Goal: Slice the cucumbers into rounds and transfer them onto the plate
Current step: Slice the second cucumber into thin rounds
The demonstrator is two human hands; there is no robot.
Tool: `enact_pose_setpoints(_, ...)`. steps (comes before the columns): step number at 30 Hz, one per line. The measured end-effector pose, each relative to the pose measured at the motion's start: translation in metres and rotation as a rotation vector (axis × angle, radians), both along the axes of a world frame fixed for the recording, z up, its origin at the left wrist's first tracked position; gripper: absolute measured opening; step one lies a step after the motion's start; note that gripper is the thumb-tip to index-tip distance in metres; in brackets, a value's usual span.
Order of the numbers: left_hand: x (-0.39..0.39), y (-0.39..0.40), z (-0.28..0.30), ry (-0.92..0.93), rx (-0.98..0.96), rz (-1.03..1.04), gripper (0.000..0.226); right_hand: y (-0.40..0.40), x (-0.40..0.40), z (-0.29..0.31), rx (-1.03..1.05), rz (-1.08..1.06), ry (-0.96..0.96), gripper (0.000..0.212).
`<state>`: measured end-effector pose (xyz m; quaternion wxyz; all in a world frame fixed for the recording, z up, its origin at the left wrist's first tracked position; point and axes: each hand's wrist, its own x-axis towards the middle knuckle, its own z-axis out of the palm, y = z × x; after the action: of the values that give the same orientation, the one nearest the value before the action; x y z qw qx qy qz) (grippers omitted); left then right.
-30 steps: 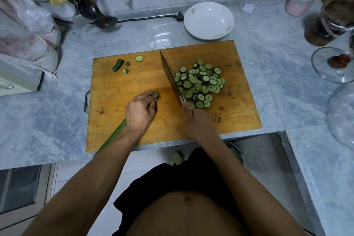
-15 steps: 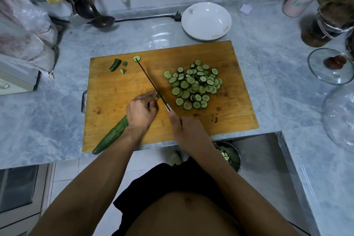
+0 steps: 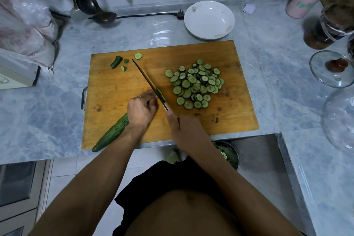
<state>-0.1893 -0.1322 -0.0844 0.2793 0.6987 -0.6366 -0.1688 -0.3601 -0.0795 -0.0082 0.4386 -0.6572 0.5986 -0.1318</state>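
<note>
Slicing under way; left hand (image 3: 140, 108) curls over the cucumber (image 3: 113, 133) on the board (image 3: 118, 90); right hand (image 3: 186, 127) grips the knife (image 3: 148, 82) at its cut end; rounds (image 3: 195, 84) heaped rightward, plate (image 3: 209, 19) empty; next, another thin, even cut.

1. The rectangular wooden cutting board (image 3: 220, 120) lies on the grey marble counter (image 3: 47, 105).
2. The round white plate (image 3: 209, 19) sits behind the board, just off its far edge.
3. The pile of green cucumber rounds (image 3: 195, 84) lies on the board's right half.
4. The long whole green cucumber (image 3: 112, 133) crosses the board's near left corner, overhanging the counter edge.
5. The small green cucumber end pieces (image 3: 116, 61) lie at the far left of the board.
6. The clear glass lid (image 3: 332, 69) rests on the counter well right of the board.
</note>
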Motion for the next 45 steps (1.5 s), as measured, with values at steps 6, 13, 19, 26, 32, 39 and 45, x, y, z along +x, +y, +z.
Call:
enact_pose_setpoints(6, 0.001, 0.001, 0.002, -0.091, -0.009, -0.059, 0.029, -0.006, 0.004, -0.005, 0.023, 0.015, 0.035, 0.062)
enact_pose_setpoints(13, 0.0, 0.002, 0.001, -0.079, -0.02, -0.078, 0.031, -0.02, 0.02, -0.02, 0.058, 0.009, 0.116, 0.061)
enact_pose_setpoints(19, 0.001, 0.005, -0.004, -0.06, -0.065, -0.057, 0.024, -0.022, 0.008, -0.012, 0.051, -0.113, -0.011, 0.064)
enact_pose_setpoints(26, 0.005, 0.004, -0.007, -0.008, -0.118, -0.085, 0.021, -0.015, -0.008, -0.011, 0.027, -0.172, -0.049, 0.062)
enact_pose_setpoints(32, 0.008, 0.0, -0.003, -0.009, -0.037, -0.108, 0.023, 0.001, 0.0, -0.005, 0.016, -0.043, 0.006, 0.065)
enact_pose_setpoints(39, 0.009, 0.0, -0.003, -0.016, -0.022, -0.108, 0.02, 0.009, 0.0, 0.001, -0.023, -0.024, -0.004, 0.065)
enact_pose_setpoints(45, 0.007, 0.001, 0.002, -0.003, -0.034, -0.105, 0.017, 0.012, 0.001, 0.009, -0.011, 0.011, -0.008, 0.065)
